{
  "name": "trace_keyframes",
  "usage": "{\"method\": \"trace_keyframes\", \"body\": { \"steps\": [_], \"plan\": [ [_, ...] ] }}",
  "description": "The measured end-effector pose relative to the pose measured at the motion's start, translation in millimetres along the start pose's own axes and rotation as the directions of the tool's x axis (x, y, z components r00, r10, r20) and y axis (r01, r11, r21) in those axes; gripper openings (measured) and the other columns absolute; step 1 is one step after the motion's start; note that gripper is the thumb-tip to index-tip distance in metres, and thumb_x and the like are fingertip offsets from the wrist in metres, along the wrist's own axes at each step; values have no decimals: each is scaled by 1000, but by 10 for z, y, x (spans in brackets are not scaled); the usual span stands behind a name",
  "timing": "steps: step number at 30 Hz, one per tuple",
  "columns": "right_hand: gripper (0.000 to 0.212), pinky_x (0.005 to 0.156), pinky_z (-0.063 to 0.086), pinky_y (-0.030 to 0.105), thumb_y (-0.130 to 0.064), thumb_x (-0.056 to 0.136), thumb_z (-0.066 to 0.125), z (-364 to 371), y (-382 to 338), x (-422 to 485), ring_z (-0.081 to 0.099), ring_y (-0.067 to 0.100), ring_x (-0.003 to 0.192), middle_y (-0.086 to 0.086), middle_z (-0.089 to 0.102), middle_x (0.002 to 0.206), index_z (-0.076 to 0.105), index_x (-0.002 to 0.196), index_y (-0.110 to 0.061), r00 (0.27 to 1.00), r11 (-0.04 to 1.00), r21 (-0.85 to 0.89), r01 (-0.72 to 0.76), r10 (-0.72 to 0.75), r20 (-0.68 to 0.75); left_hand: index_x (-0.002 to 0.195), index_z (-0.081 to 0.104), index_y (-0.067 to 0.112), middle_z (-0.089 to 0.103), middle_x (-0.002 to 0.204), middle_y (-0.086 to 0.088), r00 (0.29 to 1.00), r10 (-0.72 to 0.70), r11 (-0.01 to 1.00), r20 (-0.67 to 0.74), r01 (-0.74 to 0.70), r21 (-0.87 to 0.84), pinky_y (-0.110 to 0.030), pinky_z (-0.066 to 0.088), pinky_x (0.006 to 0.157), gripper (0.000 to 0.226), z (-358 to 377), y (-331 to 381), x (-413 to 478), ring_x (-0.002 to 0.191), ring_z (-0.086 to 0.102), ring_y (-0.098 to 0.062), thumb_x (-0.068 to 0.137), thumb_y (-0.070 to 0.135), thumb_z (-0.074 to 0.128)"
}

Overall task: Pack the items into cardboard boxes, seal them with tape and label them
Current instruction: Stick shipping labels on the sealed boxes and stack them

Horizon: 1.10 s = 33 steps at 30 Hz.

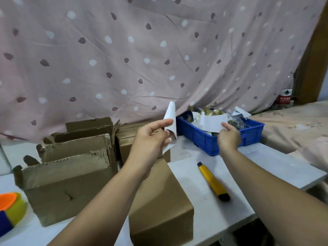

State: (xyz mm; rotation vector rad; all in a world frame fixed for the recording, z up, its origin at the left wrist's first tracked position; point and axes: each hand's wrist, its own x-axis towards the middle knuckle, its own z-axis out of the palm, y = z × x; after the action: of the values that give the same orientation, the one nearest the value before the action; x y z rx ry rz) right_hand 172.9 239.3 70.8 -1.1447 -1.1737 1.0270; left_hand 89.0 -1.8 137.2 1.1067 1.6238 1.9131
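Head view. Left hand [150, 139], centre frame: thumb and fingers pinch a curled white strip [170, 118], which rises above the fingertips and hangs a little below them; right hand [229, 137], right of centre: fingertips pinch the lower right edge of a white sheet [213, 122], held over the blue bin [252, 132]; closed box [159, 201], lower centre, under the left forearm; open boxes [71, 174], left; yellow knife [213, 181] on the table [248, 171], between the arms; tape rolls [10, 208], lower left edge.
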Motion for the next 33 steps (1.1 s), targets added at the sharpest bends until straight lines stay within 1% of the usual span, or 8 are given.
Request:
{"method": "trace_keyframes", "body": {
  "steps": [4,7,13,17,20,23,27,33],
  "plan": [
    [57,102,37,42,-15,94,43,50,49,174,31,31,135,5,29,154,27,148,-10,963,813,-527,247,-146,227,102,70,27,67,80,8,999,36,998,30,-38,55,-39,49,94,33,-3,-61,36,81,59,-12,90,2,53],
    [64,111,24,43,-28,95,45,69,114,250,17,33,138,6,16,158,16,150,-10,939,503,-794,341,-140,314,104,69,28,70,89,3,995,61,996,77,-66,66,-44,46,97,36,5,-72,44,87,61,-15,90,0,52],
    [53,114,2,56,-56,96,36,121,226,301,2,37,143,11,12,157,46,135,-23,895,319,-848,424,-4,446,104,69,30,71,86,9,986,82,995,146,-90,48,-42,45,102,37,39,-100,42,91,64,-13,89,-1,54],
    [50,112,7,54,-41,95,44,140,271,223,17,33,138,12,42,140,29,141,-28,894,339,-827,448,-139,427,105,69,31,70,85,9,989,77,996,128,-81,25,-41,45,102,32,47,-121,59,91,64,-9,81,10,64],
    [45,107,19,49,-24,91,46,130,243,143,27,32,124,14,37,127,37,136,-29,850,258,-822,507,-306,428,112,65,31,67,77,15,992,62,998,107,-63,2,-43,45,103,36,49,-131,64,93,64,-6,86,6,61],
    [41,97,31,41,-17,90,47,151,200,103,36,28,108,10,38,113,52,129,-25,759,306,-728,614,-480,439,113,61,37,67,80,19,993,71,997,98,-69,-20,-42,43,104,40,50,-113,47,100,64,-5,85,8,62],
    [21,83,46,37,-21,94,49,225,-175,-250,53,20,93,0,54,97,61,111,-20,724,730,-187,657,-542,426,119,54,38,59,111,19,993,102,994,62,-99,-54,-39,45,103,45,34,-63,26,101,64,-6,90,4,58],
    [30,89,48,24,-23,85,56,93,-646,-1141,59,2,103,-16,62,106,55,112,-34,478,704,372,605,-695,538,126,45,38,52,132,7,990,141,985,-9,-141,-104,-31,47,98,48,-23,10,-29,118,55,-8,93,4,52]
  ]
}}
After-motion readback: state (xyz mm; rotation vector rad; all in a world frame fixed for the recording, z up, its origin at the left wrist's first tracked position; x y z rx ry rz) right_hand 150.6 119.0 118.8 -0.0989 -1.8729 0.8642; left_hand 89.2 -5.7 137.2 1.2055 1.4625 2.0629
